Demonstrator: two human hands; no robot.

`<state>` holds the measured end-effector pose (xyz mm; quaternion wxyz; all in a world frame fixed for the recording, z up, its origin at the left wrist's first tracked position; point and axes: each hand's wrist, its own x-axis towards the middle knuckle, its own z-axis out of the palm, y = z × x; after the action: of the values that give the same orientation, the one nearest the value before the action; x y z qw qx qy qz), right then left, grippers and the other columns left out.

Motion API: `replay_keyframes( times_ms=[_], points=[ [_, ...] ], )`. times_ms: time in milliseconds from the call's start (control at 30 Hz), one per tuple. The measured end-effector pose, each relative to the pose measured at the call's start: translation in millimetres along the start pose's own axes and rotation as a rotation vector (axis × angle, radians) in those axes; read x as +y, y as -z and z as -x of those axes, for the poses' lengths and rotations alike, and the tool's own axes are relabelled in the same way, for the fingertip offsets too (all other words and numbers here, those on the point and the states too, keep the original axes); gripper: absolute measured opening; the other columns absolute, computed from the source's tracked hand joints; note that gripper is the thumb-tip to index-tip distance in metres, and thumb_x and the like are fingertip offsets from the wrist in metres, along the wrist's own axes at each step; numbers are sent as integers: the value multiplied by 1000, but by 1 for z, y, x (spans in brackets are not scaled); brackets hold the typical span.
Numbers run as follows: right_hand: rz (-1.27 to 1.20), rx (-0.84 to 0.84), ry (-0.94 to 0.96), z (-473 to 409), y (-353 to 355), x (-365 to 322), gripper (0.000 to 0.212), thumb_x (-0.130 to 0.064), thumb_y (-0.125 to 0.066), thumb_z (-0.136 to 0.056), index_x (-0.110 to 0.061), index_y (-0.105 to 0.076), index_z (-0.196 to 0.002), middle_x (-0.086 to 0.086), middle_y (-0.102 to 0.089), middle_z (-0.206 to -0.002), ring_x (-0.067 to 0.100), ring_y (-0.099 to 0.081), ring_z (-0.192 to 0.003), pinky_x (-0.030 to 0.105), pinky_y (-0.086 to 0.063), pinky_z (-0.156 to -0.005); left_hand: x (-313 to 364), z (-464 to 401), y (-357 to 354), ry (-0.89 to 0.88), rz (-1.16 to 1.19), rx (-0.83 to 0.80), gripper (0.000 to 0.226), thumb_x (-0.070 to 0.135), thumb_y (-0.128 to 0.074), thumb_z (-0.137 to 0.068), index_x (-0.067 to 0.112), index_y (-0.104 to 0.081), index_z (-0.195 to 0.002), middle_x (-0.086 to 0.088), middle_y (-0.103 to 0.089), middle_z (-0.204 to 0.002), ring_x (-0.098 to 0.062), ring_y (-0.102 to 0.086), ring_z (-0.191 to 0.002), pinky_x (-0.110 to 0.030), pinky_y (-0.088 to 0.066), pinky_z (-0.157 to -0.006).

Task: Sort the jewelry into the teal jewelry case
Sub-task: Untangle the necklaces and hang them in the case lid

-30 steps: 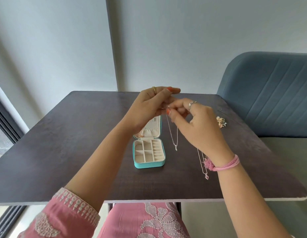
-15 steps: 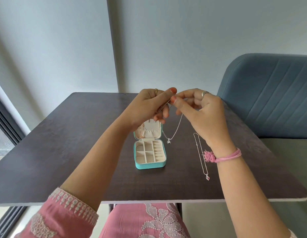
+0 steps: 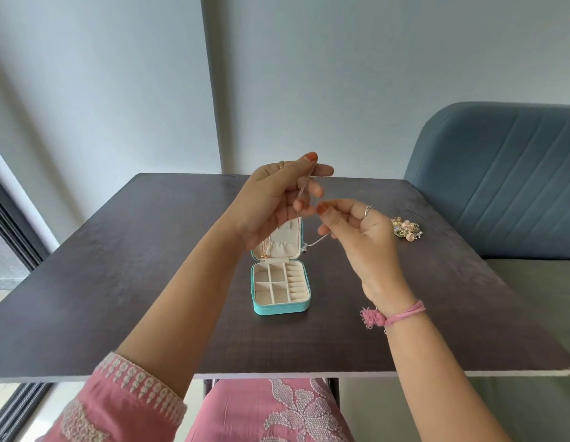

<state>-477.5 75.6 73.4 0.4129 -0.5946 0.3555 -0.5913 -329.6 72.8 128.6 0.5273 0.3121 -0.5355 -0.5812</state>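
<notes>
The teal jewelry case (image 3: 278,309) stands open on the dark table (image 3: 149,282), its cream compartments bare and its lid upright. A rose-gold necklace (image 3: 264,250) hangs inside the lid. Above the lid, my left hand (image 3: 277,202) pinches one end of a thin silver necklace (image 3: 320,241) between thumb and forefinger. My right hand (image 3: 357,231) pinches the same chain lower down, to the right of the lid. The chain's small pendant hangs by the lid's right edge. My right forearm hides most of a second necklace lying on the table.
A cluster of floral earrings or brooches (image 3: 404,228) lies on the table at the right, behind my right hand. A blue upholstered chair (image 3: 500,186) stands against the table's right side. The table's near edge runs just above my lap.
My hands have drawn apart: the left rose, the right dropped toward the lid's right side. The silver necklace's pendant moved up and back to the lid's edge.
</notes>
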Motion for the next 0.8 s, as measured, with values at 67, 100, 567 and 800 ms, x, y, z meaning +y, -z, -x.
replay_keyframes(
  times_ms=[67, 100, 567, 800],
  points=[
    [5, 10, 1, 3, 0, 5, 4, -17, -67, -88, -16, -71, -89, 0, -71, -72, 9, -64, -66, 19, -48, -68, -1, -1, 1, -8, 47, 4, 29, 24, -47, -98, 4, -65, -107, -1, -69, -73, -7, -51, -49, -23, -52, -61],
    [20, 11, 1, 5, 1, 8, 4, -21, -68, -88, -21, -72, -88, -1, -71, -72, 11, -65, -68, 24, -50, -71, -2, -2, 2, -15, 62, 9, 29, 24, -46, -99, 5, -64, -110, -2, -71, -78, -7, -56, -52, -24, -54, -66],
    [658, 32, 458, 20, -2, 15, 24, -35, -61, -87, -15, -73, -94, -8, -72, -89, 6, -64, -79, 25, -54, -72, -10, -3, 7, -71, -59, 34, 26, 2, -50, -95, 4, -59, -118, -10, -67, -118, -20, -65, -110, -32, -51, -96],
    [418, -97, 231, 11, 4, -5, 4, -18, -64, -92, -20, -66, -94, -6, -72, -87, 7, -68, -78, 22, -54, -73, -11, 0, 11, 17, -446, -36, 22, 13, -53, -96, 6, -65, -113, -3, -72, -98, -17, -69, -88, -35, -55, -88]
  ],
)
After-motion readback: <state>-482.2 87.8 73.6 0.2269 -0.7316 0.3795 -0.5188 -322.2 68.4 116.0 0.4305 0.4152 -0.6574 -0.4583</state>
